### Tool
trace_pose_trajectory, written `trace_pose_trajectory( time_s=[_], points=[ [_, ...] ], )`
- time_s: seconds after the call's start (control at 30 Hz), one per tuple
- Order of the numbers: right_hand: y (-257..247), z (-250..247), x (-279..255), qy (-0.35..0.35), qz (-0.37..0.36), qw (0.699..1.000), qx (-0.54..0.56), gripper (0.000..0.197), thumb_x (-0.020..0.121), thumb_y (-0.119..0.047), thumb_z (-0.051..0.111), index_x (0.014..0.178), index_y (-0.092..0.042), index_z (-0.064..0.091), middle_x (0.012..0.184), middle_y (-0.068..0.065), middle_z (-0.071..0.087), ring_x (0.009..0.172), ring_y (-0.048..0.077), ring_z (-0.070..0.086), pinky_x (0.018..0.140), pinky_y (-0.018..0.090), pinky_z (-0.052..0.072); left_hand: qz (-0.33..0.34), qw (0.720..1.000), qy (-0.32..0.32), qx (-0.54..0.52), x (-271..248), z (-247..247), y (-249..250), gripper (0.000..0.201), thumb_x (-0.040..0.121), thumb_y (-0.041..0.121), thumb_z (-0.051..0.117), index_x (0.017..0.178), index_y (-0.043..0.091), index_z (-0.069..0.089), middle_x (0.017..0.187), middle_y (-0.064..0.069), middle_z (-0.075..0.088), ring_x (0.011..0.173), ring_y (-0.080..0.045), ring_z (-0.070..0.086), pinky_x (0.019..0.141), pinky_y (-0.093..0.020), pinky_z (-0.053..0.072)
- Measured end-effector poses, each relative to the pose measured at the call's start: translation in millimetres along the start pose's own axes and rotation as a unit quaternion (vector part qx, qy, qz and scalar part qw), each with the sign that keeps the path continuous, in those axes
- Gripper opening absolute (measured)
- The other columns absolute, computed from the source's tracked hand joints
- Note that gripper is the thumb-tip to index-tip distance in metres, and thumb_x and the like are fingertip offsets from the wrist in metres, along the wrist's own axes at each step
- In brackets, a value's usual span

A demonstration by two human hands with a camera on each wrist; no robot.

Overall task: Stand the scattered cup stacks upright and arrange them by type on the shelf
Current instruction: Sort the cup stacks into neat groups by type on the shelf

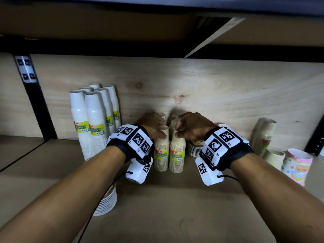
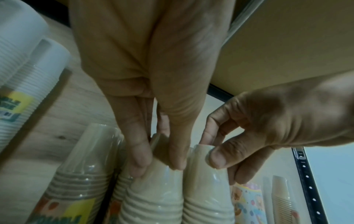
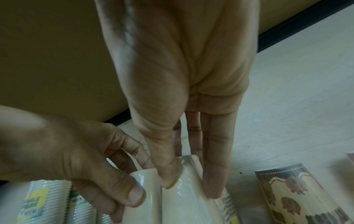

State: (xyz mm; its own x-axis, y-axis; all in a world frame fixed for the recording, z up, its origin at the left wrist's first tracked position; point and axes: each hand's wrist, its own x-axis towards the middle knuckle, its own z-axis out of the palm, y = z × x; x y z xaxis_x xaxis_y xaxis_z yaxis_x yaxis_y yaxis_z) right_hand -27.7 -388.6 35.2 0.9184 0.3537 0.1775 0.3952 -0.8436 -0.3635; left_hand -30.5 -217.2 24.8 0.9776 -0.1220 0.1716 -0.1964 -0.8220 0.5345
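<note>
Hands work as a pair — left hand (image 1: 152, 126) and right hand (image 1: 192, 127) each pinch one beige cup stack's top (image 1: 161, 149) (image 1: 177, 151) — apparently to steady both stacks upright, side by side, right of the white stacks (image 1: 91, 120).

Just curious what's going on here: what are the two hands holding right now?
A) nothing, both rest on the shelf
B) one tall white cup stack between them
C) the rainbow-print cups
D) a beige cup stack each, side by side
D: the left hand and the right hand each pinch the top of one of two upright beige stacks, left and right, standing side by side.
</note>
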Motion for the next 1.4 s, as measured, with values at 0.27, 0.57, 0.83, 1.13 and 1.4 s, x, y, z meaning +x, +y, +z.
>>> trace_pose_trajectory(
  time_s=[0.27,0.57,0.83,1.13,1.4],
  points=[
    [2,5,-2,0.021,0.024,0.999,0.029,0.017,0.075,-0.023,0.079,0.088,-0.023,0.067,0.086,-0.006,0.065,0.075,0.015,0.059,0.087,0.033,0.055,0.008,1.000,-0.008,0.029,-3,-3,3,0.045,0.069,0.014,0.084,0.110,0.007,0.068,0.089,0.004,0.063,0.072,-0.008,0.060,0.054,-0.013,0.051],
    [-10,6,-10,0.027,0.014,0.999,-0.040,0.026,0.083,-0.023,0.071,0.108,-0.015,0.065,0.116,0.003,0.066,0.111,0.022,0.060,0.095,0.034,0.049,0.005,0.999,-0.005,0.050,-1,-1,-4,0.048,0.070,0.017,0.084,0.115,0.013,0.067,0.098,0.006,0.064,0.076,-0.003,0.054,0.046,-0.003,0.039],
    [-8,-2,-20,0.002,-0.004,0.998,-0.065,0.032,0.086,-0.028,0.069,0.114,-0.015,0.064,0.118,0.003,0.064,0.113,0.022,0.059,0.092,0.028,0.046,-0.006,0.990,-0.004,0.142,-3,-3,5,0.062,0.074,0.029,0.080,0.130,0.019,0.058,0.135,0.000,0.056,0.121,-0.020,0.054,0.090,-0.022,0.041],
    [24,-46,-52,0.012,0.064,0.998,0.003,0.032,0.081,-0.040,0.072,0.109,-0.027,0.063,0.110,-0.004,0.062,0.101,0.015,0.060,0.080,0.023,0.047,0.023,0.984,0.064,0.166,-21,-24,60,0.040,0.074,0.044,0.072,0.107,0.022,0.065,0.112,0.000,0.066,0.100,-0.021,0.063,0.079,-0.024,0.049],
    [82,-101,-112,0.062,0.123,0.990,-0.018,0.025,0.083,-0.040,0.070,0.105,-0.028,0.068,0.109,-0.004,0.066,0.101,0.017,0.060,0.089,0.027,0.048,0.087,0.991,-0.034,0.095,-24,28,143,0.036,0.065,0.047,0.081,0.091,0.027,0.066,0.100,0.007,0.068,0.084,-0.013,0.064,0.077,-0.027,0.057]
  ],
)
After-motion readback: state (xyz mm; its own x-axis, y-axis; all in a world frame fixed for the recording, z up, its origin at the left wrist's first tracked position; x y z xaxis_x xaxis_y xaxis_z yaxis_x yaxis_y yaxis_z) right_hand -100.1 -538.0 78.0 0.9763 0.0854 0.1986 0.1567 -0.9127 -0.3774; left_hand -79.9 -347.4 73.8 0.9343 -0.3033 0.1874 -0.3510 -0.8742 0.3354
